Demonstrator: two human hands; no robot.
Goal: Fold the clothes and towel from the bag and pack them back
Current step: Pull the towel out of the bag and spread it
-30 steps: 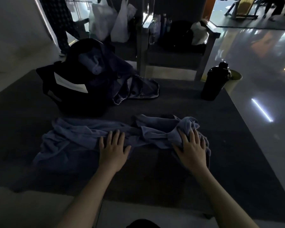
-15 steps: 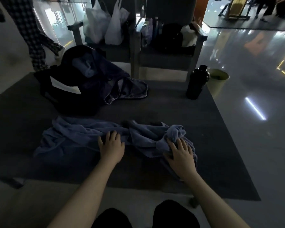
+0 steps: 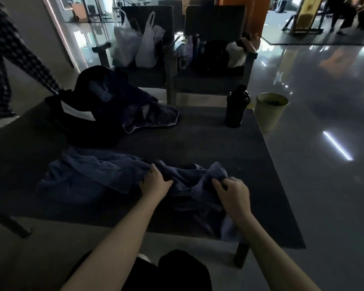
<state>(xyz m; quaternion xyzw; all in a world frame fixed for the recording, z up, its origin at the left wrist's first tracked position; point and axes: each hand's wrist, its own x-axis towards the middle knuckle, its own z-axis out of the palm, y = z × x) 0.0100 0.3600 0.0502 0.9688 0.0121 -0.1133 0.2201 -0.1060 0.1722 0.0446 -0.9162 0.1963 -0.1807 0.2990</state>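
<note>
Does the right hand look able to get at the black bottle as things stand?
Probably yes: only bare table lies between the right hand and the black bottle. The hand grips the towel, though, and the bottle stands near the far edge.

One bench [image 3: 198, 139] carries one blue towel [image 3: 105, 175] at 6 o'clock, one black bag [image 3: 88, 127] at 10 o'clock, one dark garment [image 3: 156, 116] at 11 o'clock and one black bottle [image 3: 236, 110] at 1 o'clock. One pale bin [image 3: 269, 112] stands on the floor at 2 o'clock. Two chairs stand at 12 o'clock, a left chair [image 3: 149, 77] and a right chair [image 3: 214, 22]. The left one bears two white plastic bags [image 3: 124, 45]. There are two grips at 6 o'clock, the left grip [image 3: 155, 183] and the right grip [image 3: 233, 194].
</note>
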